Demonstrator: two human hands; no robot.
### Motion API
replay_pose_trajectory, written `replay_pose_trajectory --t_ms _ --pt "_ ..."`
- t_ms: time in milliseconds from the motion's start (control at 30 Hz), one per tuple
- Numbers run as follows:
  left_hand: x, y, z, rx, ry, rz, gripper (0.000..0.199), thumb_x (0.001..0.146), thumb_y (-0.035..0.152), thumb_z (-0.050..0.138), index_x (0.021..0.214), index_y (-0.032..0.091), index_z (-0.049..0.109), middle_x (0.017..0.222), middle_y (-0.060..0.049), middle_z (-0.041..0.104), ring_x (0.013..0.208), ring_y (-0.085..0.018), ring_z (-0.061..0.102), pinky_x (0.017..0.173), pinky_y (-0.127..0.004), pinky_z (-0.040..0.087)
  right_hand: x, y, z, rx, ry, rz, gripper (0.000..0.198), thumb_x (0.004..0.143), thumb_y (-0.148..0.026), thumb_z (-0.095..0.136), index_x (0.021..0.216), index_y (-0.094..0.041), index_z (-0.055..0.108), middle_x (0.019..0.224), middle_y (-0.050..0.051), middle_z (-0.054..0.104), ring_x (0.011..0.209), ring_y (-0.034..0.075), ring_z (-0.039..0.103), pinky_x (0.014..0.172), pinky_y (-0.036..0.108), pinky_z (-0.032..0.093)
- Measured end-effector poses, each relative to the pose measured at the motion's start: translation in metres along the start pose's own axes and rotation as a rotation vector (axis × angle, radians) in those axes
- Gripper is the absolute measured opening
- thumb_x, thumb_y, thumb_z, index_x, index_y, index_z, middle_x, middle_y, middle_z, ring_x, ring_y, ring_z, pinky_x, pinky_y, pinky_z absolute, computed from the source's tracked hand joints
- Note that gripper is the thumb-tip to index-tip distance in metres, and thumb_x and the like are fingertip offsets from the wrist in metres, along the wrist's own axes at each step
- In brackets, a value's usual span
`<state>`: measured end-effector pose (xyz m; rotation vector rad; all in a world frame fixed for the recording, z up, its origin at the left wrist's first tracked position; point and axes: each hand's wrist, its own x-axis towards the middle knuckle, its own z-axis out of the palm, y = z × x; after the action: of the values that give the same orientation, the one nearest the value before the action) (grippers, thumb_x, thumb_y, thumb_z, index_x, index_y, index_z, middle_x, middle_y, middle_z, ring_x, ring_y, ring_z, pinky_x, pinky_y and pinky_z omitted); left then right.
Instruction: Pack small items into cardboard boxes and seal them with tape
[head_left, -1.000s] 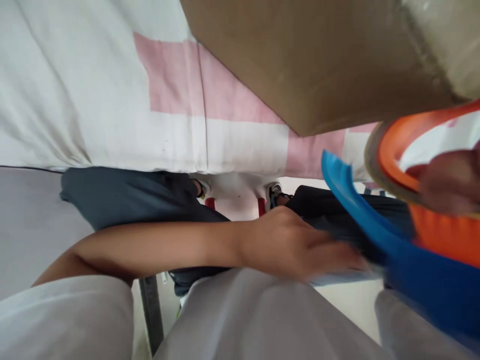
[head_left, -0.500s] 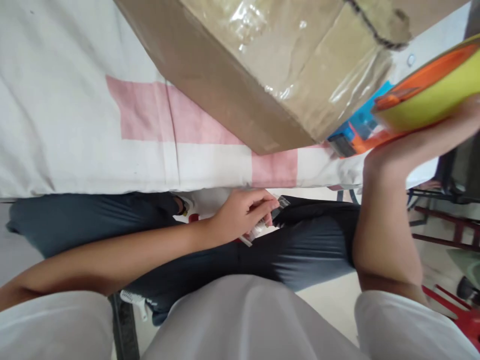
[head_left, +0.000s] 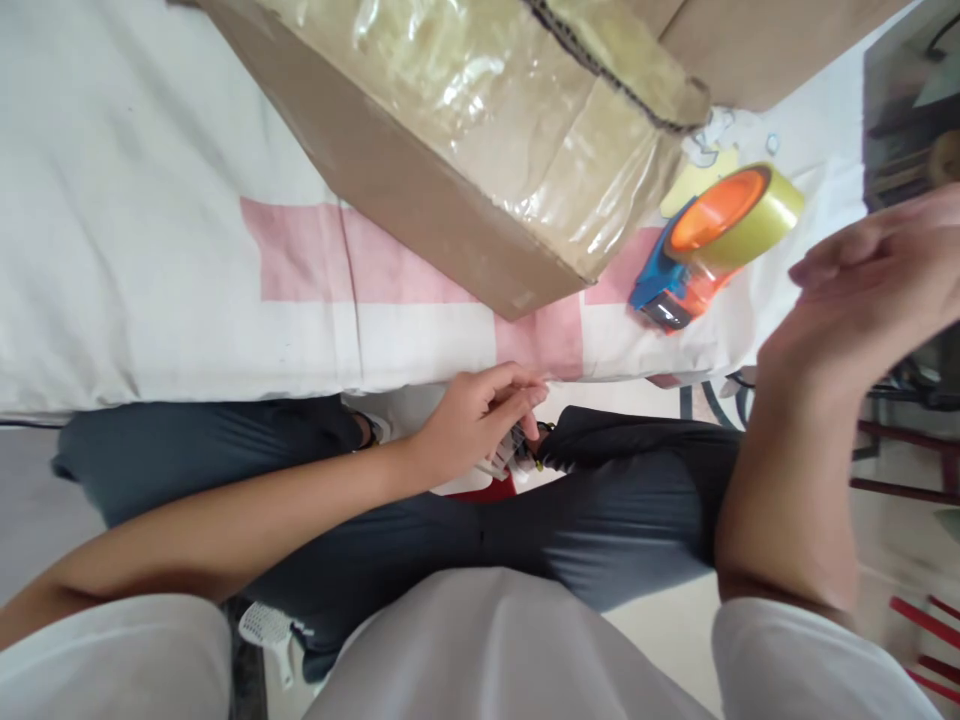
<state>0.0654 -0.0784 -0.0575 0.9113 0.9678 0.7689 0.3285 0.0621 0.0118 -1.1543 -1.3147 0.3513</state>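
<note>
My left hand (head_left: 487, 420) is at the front edge of the table, above my lap, thumb and fingers pressed together. Something clear and greyish shows beneath its fingers, too unclear to name. A tape dispenser (head_left: 679, 290), blue and orange with a large yellow roll of tape (head_left: 776, 215), rests on the cloth. To its right my right hand (head_left: 885, 270) is raised, apart from it. This hand is blurred and cut by the picture's edge, so its fingers are mostly hidden. A cardboard box (head_left: 420, 210) covered in shiny tape stands left of the dispenser.
A white cloth with pink patches (head_left: 360, 255) covers the table. More cardboard (head_left: 750, 50) lies behind the box, near crumpled clear plastic (head_left: 709, 140). Red chair parts (head_left: 926, 625) are at the lower right. A white perforated object (head_left: 266, 630) lies below, at the left.
My right hand has moved away from the tape dispenser, which now lies on the cloth. My left hand stays near the table edge. The view has shifted slightly.
</note>
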Motion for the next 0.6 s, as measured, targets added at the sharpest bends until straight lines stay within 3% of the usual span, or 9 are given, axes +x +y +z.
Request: replay_pose_trajectory --t_ms 67,167,233,400,500,600 --pt "0.001 0.0 0.0 -0.007 -0.004 -0.006 0.031 0.095 0.047 0.06 0.106 0.02 0.069 0.07 0.001 0.072 0.037 -0.006 0.049 0.033 -0.016 0.041 -0.029 -0.026 0.01 -0.056 -0.249 -0.047 0.021 0.086 -0.031 0.06 0.067 -0.022 0.058 0.057 -0.001 0.046 0.05 0.011 0.041 0.052 0.032 0.026" --pt "0.001 0.002 -0.001 0.045 -0.024 0.008 0.025 0.095 0.043 0.06 0.103 0.021 0.068 0.069 0.002 0.072 0.04 -0.007 0.052 0.035 -0.016 0.041 -0.073 -0.052 0.022 -0.21 -0.857 0.062 0.009 0.085 -0.031 0.068 0.085 -0.022 0.064 0.065 -0.001 0.055 0.055 0.012 0.046 0.052 0.029 0.034" --pt "0.001 0.003 -0.001 0.14 -0.022 0.062 0.021 0.097 0.039 0.058 0.098 0.021 0.068 0.07 0.002 0.072 0.044 -0.008 0.057 0.042 -0.017 0.044 -0.093 -0.056 0.026 -0.273 -1.056 0.044 0.011 0.084 -0.028 0.069 0.088 -0.021 0.062 0.066 -0.002 0.054 0.055 0.011 0.046 0.052 0.027 0.036" --pt "0.005 0.004 -0.004 0.395 0.003 0.167 0.018 0.096 0.033 0.056 0.099 0.021 0.069 0.076 0.0 0.076 0.07 -0.016 0.071 0.07 -0.024 0.054 -0.108 -0.052 0.03 -0.309 -1.134 -0.069 0.008 0.091 -0.019 0.058 0.083 -0.02 0.06 0.07 -0.001 0.056 0.059 0.011 0.049 0.055 0.027 0.037" --pt "0.007 0.003 -0.005 0.413 0.012 0.13 0.025 0.093 0.036 0.061 0.112 0.022 0.07 0.085 -0.002 0.078 0.069 -0.016 0.071 0.07 -0.025 0.053 -0.102 -0.054 0.03 -0.356 -1.138 -0.226 0.012 0.093 -0.018 0.055 0.082 -0.021 0.058 0.072 0.001 0.056 0.061 0.014 0.05 0.056 0.029 0.035" --pt "0.009 -0.003 -0.007 0.407 -0.098 0.085 0.046 0.09 0.035 0.065 0.135 0.026 0.061 0.085 0.001 0.079 0.069 -0.017 0.071 0.07 -0.024 0.053 -0.081 -0.06 0.014 -0.368 -1.047 -0.274 0.01 0.09 -0.017 0.061 0.083 -0.024 0.057 0.072 0.001 0.054 0.064 0.017 0.05 0.059 0.032 0.034"
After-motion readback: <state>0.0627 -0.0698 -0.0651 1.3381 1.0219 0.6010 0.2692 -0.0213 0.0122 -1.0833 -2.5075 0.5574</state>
